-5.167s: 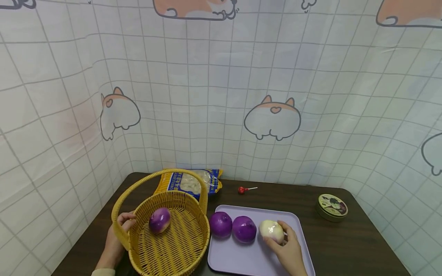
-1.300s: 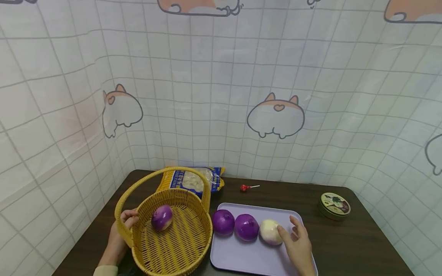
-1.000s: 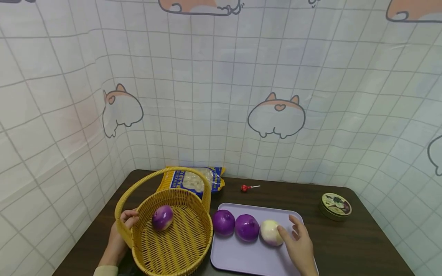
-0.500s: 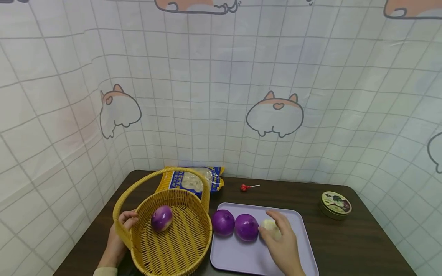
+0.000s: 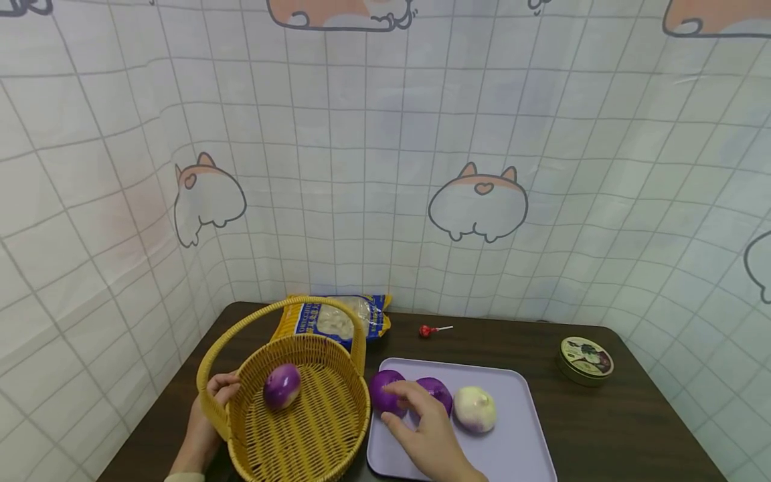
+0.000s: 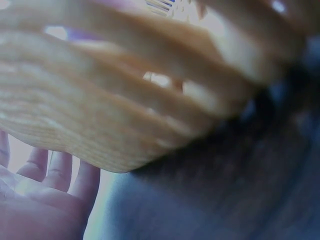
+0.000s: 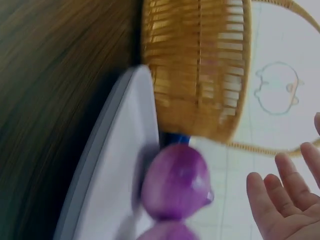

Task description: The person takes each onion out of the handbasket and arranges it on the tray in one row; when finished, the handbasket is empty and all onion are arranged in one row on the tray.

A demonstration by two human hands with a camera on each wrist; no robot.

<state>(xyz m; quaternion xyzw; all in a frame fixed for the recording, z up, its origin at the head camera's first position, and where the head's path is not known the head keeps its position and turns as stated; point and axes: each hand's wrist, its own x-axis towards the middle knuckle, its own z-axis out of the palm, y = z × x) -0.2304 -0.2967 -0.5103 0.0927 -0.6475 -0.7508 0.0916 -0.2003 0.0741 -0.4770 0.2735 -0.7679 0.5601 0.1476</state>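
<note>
My left hand (image 5: 207,415) holds the yellow wicker basket (image 5: 301,442) at its left side, under the handle, with bent fingers at the rim. In the left wrist view the fingers (image 6: 57,172) go up behind the woven wall, their tips hidden. A purple onion (image 5: 282,387) with a pale end lies in the basket. My right hand (image 5: 430,435) is over the lilac tray (image 5: 512,455), thumb and fingers spread apart, near the left purple onion (image 5: 385,393). It partly covers the middle purple onion (image 5: 438,391). A pale onion (image 5: 476,408) sits at their right.
Behind the basket lies a blue and yellow pasta bag (image 5: 343,318). A red lollipop (image 5: 426,331) is on the dark table (image 5: 626,428) beyond the tray, and a round green tin (image 5: 584,361) stands at the right. A patterned cloth (image 5: 361,167) hangs behind.
My right hand has let go of the pale onion and moved left across the tray to the purple onions. The pale onion now stands uncovered. The left hand stays at the basket.
</note>
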